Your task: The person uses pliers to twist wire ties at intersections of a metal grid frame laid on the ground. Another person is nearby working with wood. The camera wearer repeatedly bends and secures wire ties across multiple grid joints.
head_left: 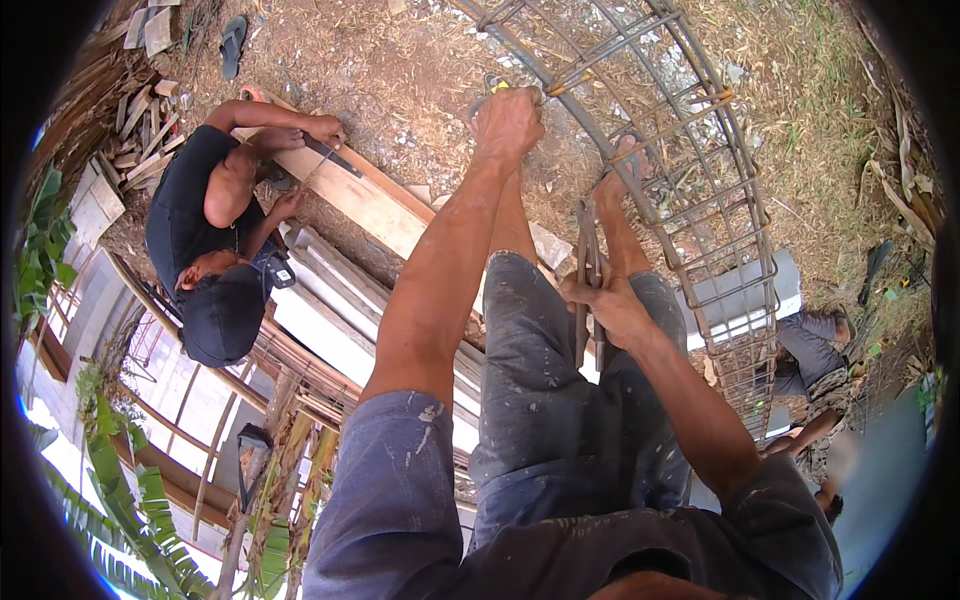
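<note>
The rebar cage [648, 208] stretched ahead and to the right, likely heavy and stiff, best gripped along a long bar, away from any wire ends. The left hand [510, 122] reached forward, fingers curled tightly beside that cage's left bar; whether they held anything could not be told. The right hand [607, 308] wrapped round a long-handled metal tool [583, 245], probably rigid, fairly light.
</note>
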A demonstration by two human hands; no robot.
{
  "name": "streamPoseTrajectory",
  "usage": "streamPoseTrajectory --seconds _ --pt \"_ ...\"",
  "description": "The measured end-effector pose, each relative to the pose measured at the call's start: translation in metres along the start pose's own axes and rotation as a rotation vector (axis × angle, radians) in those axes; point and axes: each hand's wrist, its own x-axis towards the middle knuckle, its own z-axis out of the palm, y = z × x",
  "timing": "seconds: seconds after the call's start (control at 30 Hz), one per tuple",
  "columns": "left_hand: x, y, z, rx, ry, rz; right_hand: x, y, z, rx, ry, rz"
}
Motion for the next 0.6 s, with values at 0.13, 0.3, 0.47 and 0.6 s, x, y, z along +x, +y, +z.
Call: streamPoseTrajectory --seconds 0.13,0.3,0.47,0.6 --pt "-0.004 -0.018 0.001 -0.002 0.046 0.228 0.015 -0.051 0.037 -0.321 0.273 -0.116" --pt "0.0 -0.006 -0.007 -0.254 -0.064 0.063 0.092 -0.03 0.042 -0.238 0.361 -0.188" --pt "0.004 -0.009 -0.016 -0.336 -0.156 0.009 0.11 -0.032 0.057 -0.181 0.332 -0.307" --pt "0.001 -0.016 -0.011 -0.402 -0.171 -0.007 0.103 -0.038 0.06 -0.259 0.325 -0.252"
